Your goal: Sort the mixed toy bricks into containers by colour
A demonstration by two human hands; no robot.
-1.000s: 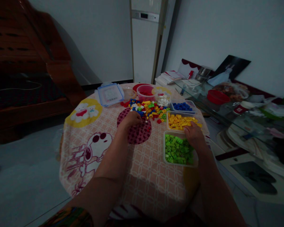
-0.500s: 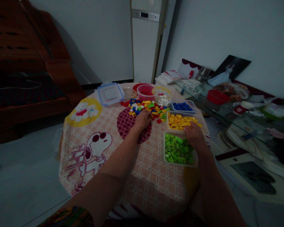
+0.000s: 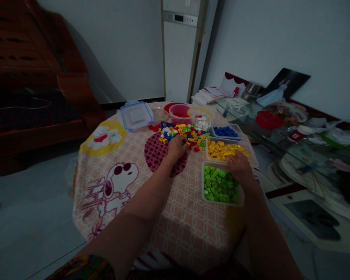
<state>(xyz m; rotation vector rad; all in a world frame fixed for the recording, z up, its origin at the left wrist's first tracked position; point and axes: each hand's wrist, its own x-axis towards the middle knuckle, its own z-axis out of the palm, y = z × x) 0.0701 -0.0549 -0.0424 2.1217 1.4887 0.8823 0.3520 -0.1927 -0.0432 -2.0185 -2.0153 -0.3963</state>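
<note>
Loose toy building bricks (image 3: pixel 189 132) in mixed colours lie heaped on the table. At the pile's near edge is my left hand (image 3: pixel 177 147), its fingers curled in and closed; whatever is between the fingertips is too small and dark to make out. My right hand (image 3: pixel 240 167) rests at the near right side of a clear box of yellow bricks (image 3: pixel 220 149), touching it, fingertips among the bricks. Its fingers are partly hidden. Nearer to me, under that wrist, stands a box of green bricks (image 3: pixel 218 184). Blue bricks (image 3: pixel 225 131) fill another box behind the yellow one.
A pink round tub (image 3: pixel 179 112) with red bricks and white bricks (image 3: pixel 202 123) stand behind the pile. A blue-rimmed lid (image 3: pixel 136 116) lies at the back left. To the right, a cluttered glass table (image 3: pixel 282 144) holds a red bowl (image 3: pixel 269 119). A wooden bench (image 3: pixel 72 85) is at left.
Both hands stay nearly in place. My left hand shifts very slightly to the right at the pile's edge; the boxes and bricks look unchanged.
</note>
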